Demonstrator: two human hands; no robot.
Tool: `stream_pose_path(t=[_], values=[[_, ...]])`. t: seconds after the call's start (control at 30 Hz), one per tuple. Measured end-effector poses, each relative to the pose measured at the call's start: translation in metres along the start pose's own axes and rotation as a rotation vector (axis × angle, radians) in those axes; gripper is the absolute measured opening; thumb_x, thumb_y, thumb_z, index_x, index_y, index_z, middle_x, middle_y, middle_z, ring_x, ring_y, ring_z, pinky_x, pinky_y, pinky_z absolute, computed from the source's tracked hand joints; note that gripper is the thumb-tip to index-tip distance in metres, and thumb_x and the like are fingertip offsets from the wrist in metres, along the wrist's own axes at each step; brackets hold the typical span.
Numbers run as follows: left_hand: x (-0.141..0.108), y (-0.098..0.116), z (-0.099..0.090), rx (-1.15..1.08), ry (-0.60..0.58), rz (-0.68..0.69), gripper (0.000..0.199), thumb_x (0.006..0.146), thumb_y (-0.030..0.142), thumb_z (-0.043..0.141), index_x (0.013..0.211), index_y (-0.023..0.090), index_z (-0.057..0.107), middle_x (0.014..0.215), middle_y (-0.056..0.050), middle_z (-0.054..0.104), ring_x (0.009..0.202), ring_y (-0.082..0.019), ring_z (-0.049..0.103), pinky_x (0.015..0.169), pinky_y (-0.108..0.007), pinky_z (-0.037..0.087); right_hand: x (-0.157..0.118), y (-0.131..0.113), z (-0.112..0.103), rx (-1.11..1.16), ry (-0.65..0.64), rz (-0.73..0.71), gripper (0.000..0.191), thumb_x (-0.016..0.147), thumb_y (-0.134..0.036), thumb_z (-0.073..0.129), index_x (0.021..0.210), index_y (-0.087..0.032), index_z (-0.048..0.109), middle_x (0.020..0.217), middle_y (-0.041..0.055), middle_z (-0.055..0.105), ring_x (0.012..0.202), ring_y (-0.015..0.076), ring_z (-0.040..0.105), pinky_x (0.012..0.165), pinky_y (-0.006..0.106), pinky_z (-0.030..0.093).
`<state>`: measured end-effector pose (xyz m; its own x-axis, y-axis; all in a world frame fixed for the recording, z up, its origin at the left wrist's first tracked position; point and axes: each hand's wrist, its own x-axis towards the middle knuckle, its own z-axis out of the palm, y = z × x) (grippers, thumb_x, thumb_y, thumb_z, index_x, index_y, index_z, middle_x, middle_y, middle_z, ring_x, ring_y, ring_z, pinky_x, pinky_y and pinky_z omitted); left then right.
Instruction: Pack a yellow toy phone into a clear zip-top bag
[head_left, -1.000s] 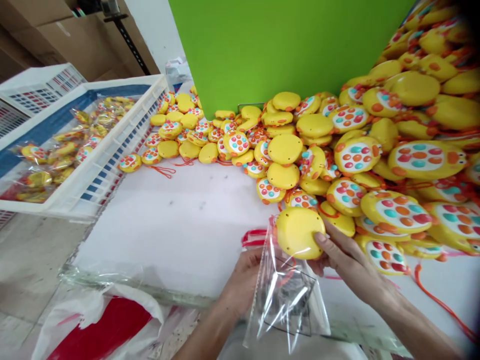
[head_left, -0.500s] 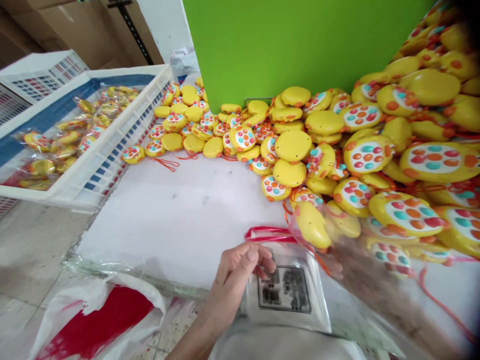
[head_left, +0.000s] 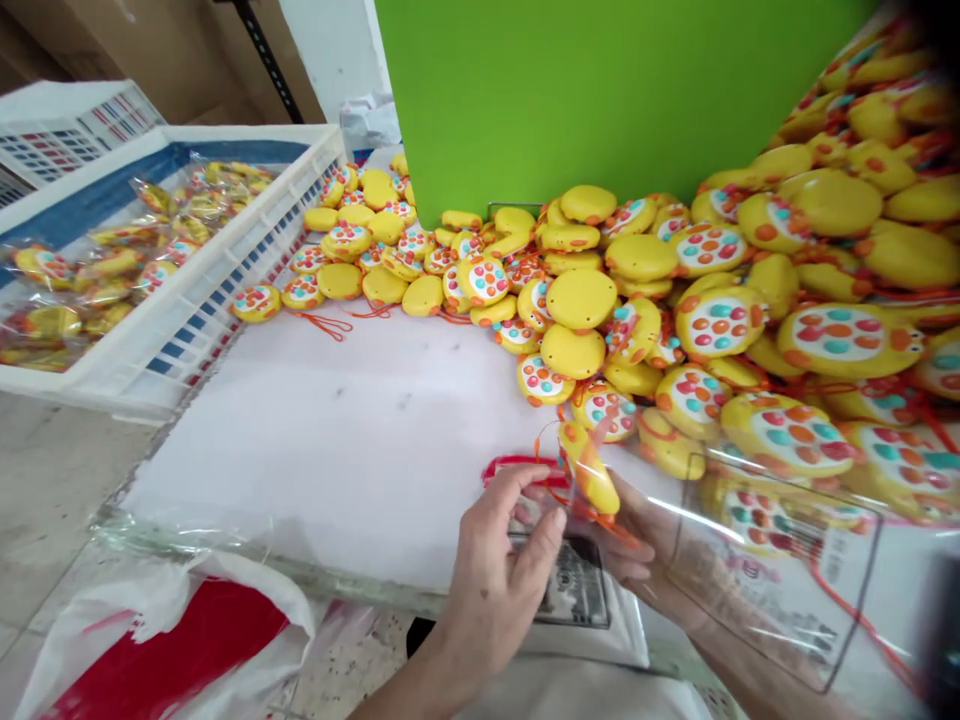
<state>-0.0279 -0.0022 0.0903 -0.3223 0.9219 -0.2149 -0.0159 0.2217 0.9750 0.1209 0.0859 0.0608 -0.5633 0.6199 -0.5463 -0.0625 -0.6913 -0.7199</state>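
My left hand [head_left: 499, 570] is half curled beside the toy's orange cord, thumb and forefinger apart; I see nothing held in it. My right hand [head_left: 637, 550] grips a yellow painted toy [head_left: 594, 470] tilted on its edge. A clear printed plastic bag [head_left: 780, 570] stretches over my right hand and forearm, and the toy shows close to its mouth. Below both hands lies a stack of clear bags [head_left: 630, 625] with a black printed label, partly hidden. Its red top strip [head_left: 517, 465] shows behind my left fingers.
A large heap of yellow toys [head_left: 720, 320] with coloured dots and orange cords covers the table's back and right. A green panel [head_left: 600, 100] stands behind it. A white crate [head_left: 150, 350] at left holds bagged toys. A white sack [head_left: 285, 610] with red contents is below.
My right hand has brought the toy left and slightly down, toward my left hand. My left hand has moved right, near the cord. The clear bag now spreads wide over my right forearm.
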Motion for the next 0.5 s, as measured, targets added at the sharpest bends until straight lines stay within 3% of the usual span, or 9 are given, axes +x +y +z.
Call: stream_pose_path(t=[0.1,0.2,0.37,0.5], values=[[0.008,0.0,0.004,-0.084,-0.038,-0.015,0.034,0.087,0.032,0.06,0.119,0.024,0.057,0.113,-0.007,0.063,0.094,-0.02,0.058,0.082,-0.03,0.046,0.003,0.009,0.004,0.103,-0.033,0.106,0.028,0.078,-0.048,0.065,0.081,-0.021,0.063,0.051,-0.0064,0.041,0.039,0.0015,0.011,0.031,0.011,0.016],[0.016,-0.005,0.006,-0.191,-0.024,-0.06,0.038,0.082,0.029,0.065,0.118,0.02,0.057,0.105,-0.007,0.064,0.092,-0.019,0.058,0.081,-0.03,0.046,0.007,0.016,0.004,0.166,-0.033,0.14,0.032,0.07,-0.048,0.073,0.08,-0.02,0.062,0.047,-0.0089,0.036,0.037,0.001,0.009,0.03,0.011,0.014],[0.023,-0.017,0.01,-0.351,-0.067,-0.203,0.03,0.073,0.026,0.071,0.099,0.015,0.058,0.085,-0.004,0.063,0.08,-0.017,0.058,0.074,-0.029,0.045,0.009,0.018,0.003,0.194,-0.01,0.133,0.038,0.068,-0.053,0.074,0.082,-0.02,0.062,0.056,-0.0055,0.047,0.038,0.0004,0.013,0.03,0.012,0.015],[0.021,-0.017,0.01,-0.364,-0.075,-0.256,0.018,0.07,0.026,0.071,0.079,0.015,0.06,0.075,-0.002,0.061,0.073,-0.015,0.056,0.07,-0.027,0.042,0.008,0.017,0.007,0.171,-0.012,0.075,0.035,0.075,-0.055,0.066,0.077,-0.021,0.061,0.059,-0.0039,0.045,0.039,0.0031,0.013,0.029,0.015,0.014]])
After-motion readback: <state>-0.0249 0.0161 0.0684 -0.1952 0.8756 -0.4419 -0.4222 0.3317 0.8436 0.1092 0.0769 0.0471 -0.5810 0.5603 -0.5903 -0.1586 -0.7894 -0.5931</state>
